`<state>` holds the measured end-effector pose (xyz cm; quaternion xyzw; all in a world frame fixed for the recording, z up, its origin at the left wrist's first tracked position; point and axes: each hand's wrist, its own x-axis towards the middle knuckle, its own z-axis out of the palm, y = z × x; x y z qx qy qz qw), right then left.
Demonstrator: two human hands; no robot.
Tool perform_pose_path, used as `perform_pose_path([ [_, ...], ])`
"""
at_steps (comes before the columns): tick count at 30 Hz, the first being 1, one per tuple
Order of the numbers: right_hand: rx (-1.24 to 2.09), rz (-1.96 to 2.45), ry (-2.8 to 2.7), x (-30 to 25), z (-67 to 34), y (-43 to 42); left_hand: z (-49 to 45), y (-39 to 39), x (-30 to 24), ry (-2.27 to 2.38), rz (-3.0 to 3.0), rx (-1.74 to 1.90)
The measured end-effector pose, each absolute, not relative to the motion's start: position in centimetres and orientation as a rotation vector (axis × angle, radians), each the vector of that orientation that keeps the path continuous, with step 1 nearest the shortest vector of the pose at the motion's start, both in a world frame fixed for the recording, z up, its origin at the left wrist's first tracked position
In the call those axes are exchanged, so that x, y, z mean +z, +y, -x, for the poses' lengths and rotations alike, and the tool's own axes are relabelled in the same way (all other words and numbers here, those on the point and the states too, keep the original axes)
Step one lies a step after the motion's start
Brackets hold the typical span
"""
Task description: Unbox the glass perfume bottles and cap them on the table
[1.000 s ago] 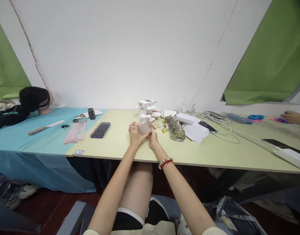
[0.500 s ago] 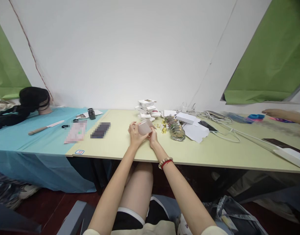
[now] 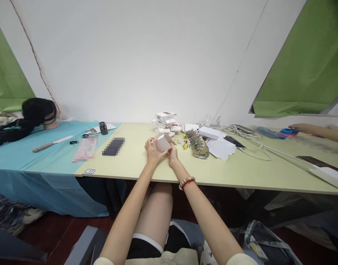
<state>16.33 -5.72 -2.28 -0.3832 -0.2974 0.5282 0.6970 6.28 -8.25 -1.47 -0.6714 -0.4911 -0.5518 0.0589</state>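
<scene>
A small white cardboard box [image 3: 163, 144] is held between my two hands above the pale yellow table [image 3: 132, 167]. My left hand [image 3: 152, 151] wraps its left side, fingers closed on it. My right hand [image 3: 173, 154] grips the lower right edge, beside a flap that stands out to the right. The box is tilted, and its far side is hidden from me. Behind it rises an uneven stack of flat white boxes [image 3: 164, 117]. Just right of my hands lie small gold-coloured pieces [image 3: 185, 144] and a row of clear packs with glittery contents [image 3: 198, 144].
White papers [image 3: 222, 148], a phone [image 3: 234, 141] and tangled white cables [image 3: 257, 141] lie to the right. Another person's hand [image 3: 301, 127] is at the far right. On the blue cloth [image 3: 55, 158] at left are a knife [image 3: 51, 143] and a dark jar [image 3: 103, 128].
The box has turned slightly in my hands, so its folded edge shows more sharply. At the far right, the other person's hand has moved a little left.
</scene>
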Motion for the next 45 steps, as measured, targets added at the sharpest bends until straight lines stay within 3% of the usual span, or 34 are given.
perform_pose_path([
  [45, 1.247, 0.833, -0.693, -1.39, -16.25, -6.36, -6.22, -7.66, -1.65, -1.486, 1.963, -1.788],
])
